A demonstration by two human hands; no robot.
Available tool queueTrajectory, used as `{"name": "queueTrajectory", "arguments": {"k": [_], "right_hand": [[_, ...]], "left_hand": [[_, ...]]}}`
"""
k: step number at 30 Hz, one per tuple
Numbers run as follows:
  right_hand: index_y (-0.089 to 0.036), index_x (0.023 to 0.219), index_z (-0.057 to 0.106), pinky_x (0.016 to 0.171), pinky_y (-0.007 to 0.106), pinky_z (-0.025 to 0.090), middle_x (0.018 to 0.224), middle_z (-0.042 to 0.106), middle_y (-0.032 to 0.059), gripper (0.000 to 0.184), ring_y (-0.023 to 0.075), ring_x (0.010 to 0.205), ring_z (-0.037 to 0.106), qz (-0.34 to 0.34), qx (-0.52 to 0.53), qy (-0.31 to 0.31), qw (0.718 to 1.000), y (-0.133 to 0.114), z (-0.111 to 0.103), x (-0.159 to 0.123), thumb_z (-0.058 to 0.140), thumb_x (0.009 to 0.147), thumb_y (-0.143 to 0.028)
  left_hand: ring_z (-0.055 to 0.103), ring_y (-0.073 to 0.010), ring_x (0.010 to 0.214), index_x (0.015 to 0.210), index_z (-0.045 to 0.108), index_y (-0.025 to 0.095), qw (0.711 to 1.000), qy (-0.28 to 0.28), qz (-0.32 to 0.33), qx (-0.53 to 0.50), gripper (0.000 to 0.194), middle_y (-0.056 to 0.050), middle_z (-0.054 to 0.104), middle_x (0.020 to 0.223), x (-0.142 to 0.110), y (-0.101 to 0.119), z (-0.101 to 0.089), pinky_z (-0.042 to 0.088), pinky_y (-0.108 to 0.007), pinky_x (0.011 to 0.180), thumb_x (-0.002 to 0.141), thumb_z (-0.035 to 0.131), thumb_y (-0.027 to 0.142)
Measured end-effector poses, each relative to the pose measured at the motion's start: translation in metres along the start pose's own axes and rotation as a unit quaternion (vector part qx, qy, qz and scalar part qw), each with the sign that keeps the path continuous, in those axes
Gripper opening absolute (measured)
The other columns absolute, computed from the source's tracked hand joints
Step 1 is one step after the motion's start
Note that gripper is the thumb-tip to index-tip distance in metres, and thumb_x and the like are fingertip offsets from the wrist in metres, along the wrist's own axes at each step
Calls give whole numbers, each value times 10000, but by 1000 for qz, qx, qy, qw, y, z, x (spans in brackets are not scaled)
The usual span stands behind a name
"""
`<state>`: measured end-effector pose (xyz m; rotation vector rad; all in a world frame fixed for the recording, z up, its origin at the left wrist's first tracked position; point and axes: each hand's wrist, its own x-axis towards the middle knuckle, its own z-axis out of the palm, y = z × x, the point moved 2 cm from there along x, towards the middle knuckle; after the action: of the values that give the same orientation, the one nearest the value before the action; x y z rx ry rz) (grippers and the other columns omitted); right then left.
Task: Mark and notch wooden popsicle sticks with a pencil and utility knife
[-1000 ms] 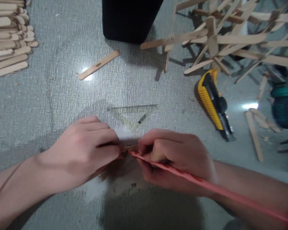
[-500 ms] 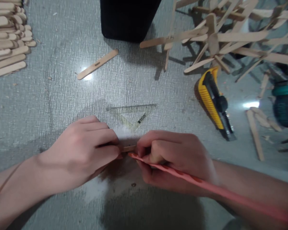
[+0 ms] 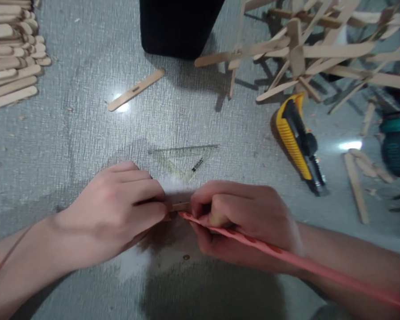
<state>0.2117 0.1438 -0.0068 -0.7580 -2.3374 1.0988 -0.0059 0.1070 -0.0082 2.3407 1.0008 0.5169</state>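
1 wooden stick, near centre | left hand: grip pinching it | right hand: grip pinching slim red tool, tip just beside stick | clear set square, far side of hands | yellow cutter, right

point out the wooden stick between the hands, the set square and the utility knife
wooden stick (image 3: 180, 206): head view, on its exposed stretch
set square (image 3: 184, 152): head view, on its ruled edge
utility knife (image 3: 293, 143): head view, on its ribbed yellow side
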Motion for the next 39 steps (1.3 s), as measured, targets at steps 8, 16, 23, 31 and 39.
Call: {"name": "queueTrajectory", "arguments": {"k": [8,16,23,31,39], "right_hand": [[-224,745,442,542,147,487,817,701,-37,271,49,635,656,-5,-10,2,1000,0,-1,-1,650,830,-72],[-216,736,446,574,130,497,820,705,-49,288,36,655,659,-3,7,4,1000,0,-1,0,670,813,-53],[-223,749,448,577,137,503,820,700,-49,277,44,665,665,-4,8,-16,1000,1,-1,0,661,826,-64],[-227,740,446,557,151,501,808,711,-43,282,53,656,674,5,-8,-1,1000,2,-3,-1,665,795,-58],[-230,732,433,550,154,497,791,702,-48,290,51,649,662,9,-7,-13,1000,0,-3,0,660,803,-63]], "left_hand": [[564,-169,701,814,692,172,1000,-7,-1,-4,243,-41,704,841,2,1,-3,359,-351,672,1012,561,124],[571,-168,718,834,680,186,1000,3,-2,-3,249,-34,710,855,0,0,-2,360,-348,677,1028,534,130],[573,-167,699,813,678,182,1000,-2,3,3,258,-36,698,830,1,1,-2,369,-348,666,1024,540,126],[543,-161,698,818,696,172,1000,0,-1,-1,262,-28,709,843,1,0,-1,368,-349,665,1030,549,129],[560,-165,697,808,713,166,1000,-6,2,5,256,-36,711,829,2,1,-3,378,-350,657,1017,571,128]]}}
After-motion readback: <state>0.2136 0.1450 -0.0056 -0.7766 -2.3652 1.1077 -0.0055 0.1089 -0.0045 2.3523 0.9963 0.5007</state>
